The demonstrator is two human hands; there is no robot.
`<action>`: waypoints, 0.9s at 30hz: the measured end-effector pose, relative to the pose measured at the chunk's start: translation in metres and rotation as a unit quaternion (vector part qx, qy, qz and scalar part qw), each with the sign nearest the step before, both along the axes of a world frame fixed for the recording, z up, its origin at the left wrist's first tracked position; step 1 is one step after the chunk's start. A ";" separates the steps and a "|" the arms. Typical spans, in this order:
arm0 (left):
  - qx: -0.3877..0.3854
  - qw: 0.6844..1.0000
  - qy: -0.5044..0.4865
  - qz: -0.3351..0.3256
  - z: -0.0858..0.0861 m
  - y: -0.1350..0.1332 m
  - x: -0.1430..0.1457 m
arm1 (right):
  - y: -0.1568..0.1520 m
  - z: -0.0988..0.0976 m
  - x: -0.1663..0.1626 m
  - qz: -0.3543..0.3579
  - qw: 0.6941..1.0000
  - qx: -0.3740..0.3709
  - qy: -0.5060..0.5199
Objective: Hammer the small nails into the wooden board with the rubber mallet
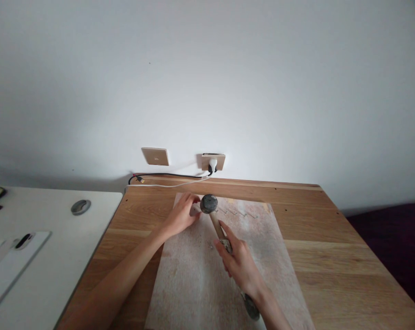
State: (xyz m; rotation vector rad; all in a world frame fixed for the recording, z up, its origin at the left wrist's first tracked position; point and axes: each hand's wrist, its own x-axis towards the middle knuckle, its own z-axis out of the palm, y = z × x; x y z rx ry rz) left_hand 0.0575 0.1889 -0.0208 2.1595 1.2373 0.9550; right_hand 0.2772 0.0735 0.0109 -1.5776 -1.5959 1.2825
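Observation:
My right hand (237,260) is wrapped around the handle of a mallet (209,204) with a dark round head and a light wooden shaft. The mallet's dark lower end shows below my wrist. My left hand (186,213) is closed at the far left part of a worn, whitish board (190,284), its fingertips just left of the mallet head. What those fingers pinch, if anything, is hidden. A row of several thin nails (242,214) sticks up from the board to the right of the mallet head. Small nail-like bits (210,245) lie left of my right hand.
The board lies on a wooden table (331,256) against a white wall. A wall socket (213,162) holds a white plug with cables (169,175) running left along the table's back edge. On the white table (73,247) at left are a phone (18,266) and a round grey object (80,207).

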 end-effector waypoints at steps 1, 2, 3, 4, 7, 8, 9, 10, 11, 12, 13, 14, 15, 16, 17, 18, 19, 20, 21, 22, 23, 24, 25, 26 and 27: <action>0.024 1.000 0.010 0.016 0.002 -0.006 -0.003 | 0.000 0.000 0.000 0.000 1.000 0.001 0.001; 0.047 0.998 0.023 0.025 0.006 -0.012 -0.005 | 0.000 0.000 0.001 0.000 1.000 0.000 0.002; 0.071 0.997 0.039 0.019 0.009 -0.020 -0.007 | 0.000 0.000 0.001 0.001 1.000 -0.001 0.003; 0.096 0.993 0.062 -0.006 0.013 -0.029 -0.008 | 0.000 0.000 0.002 -0.001 1.000 -0.002 0.005; 0.177 0.957 0.168 -0.158 0.024 -0.054 -0.003 | 0.000 0.001 0.003 -0.029 1.000 -0.003 0.011; 0.206 0.935 0.203 -0.204 0.026 -0.062 0.001 | 0.000 0.001 0.004 -0.043 0.999 -0.004 0.013; 0.233 0.913 0.235 -0.238 0.028 -0.068 0.005 | -0.001 0.002 0.005 -0.056 0.998 -0.006 0.015; 0.256 0.895 0.259 -0.257 0.029 -0.072 0.010 | -0.001 0.003 0.007 -0.068 0.997 -0.009 0.016; 0.273 0.883 0.275 -0.266 0.029 -0.076 0.014 | -0.002 0.003 0.008 -0.079 0.997 -0.011 0.018; 0.284 0.875 0.283 -0.270 0.030 -0.077 0.017 | -0.003 0.004 0.010 -0.087 0.996 -0.013 0.020; 0.289 0.872 0.286 -0.273 0.030 -0.077 0.020 | -0.004 0.004 0.012 -0.094 0.995 -0.013 0.021; 0.286 0.874 0.283 -0.272 0.030 -0.075 0.021 | -0.005 0.005 0.013 -0.100 0.995 -0.014 0.022; 0.276 0.882 0.274 -0.266 0.030 -0.072 0.020 | -0.005 0.005 0.015 -0.106 0.994 -0.014 0.024; 0.259 0.898 0.255 -0.249 0.029 -0.066 0.019 | -0.006 0.006 0.016 -0.111 0.993 -0.013 0.025; 0.234 0.919 0.227 -0.221 0.028 -0.059 0.016 | -0.007 0.006 0.017 -0.114 0.993 -0.013 0.027; 0.201 0.944 0.189 -0.180 0.026 -0.051 0.012 | -0.007 0.006 0.017 -0.115 0.993 -0.012 0.028; 0.165 0.967 0.146 -0.130 0.023 -0.042 0.008 | -0.007 0.006 0.017 -0.116 0.993 -0.011 0.030; 0.127 0.983 0.104 -0.079 0.019 -0.033 0.004 | -0.008 0.006 0.016 -0.115 0.993 -0.012 0.035; 0.098 0.992 0.071 -0.034 0.015 -0.025 -0.001 | -0.008 0.005 0.015 -0.115 0.992 -0.013 0.040; 0.075 0.996 0.050 0.002 0.010 -0.018 -0.004 | -0.008 0.005 0.014 -0.114 0.992 -0.015 0.044; 0.059 0.997 0.040 0.027 0.006 -0.013 -0.007 | -0.008 0.004 0.013 -0.113 0.992 -0.017 0.046; 0.049 0.997 0.037 0.041 0.002 -0.009 -0.009 | -0.008 0.004 0.012 -0.111 0.993 -0.019 0.046; 0.042 0.997 0.037 0.048 -0.001 -0.006 -0.010 | -0.008 0.004 0.010 -0.106 0.993 -0.020 0.044; 0.037 0.997 0.038 0.050 -0.004 -0.006 -0.011 | -0.008 0.004 0.009 -0.101 0.994 -0.020 0.040; 0.033 0.998 0.038 0.049 -0.006 -0.006 -0.011 | -0.008 0.004 0.007 -0.096 0.995 -0.020 0.037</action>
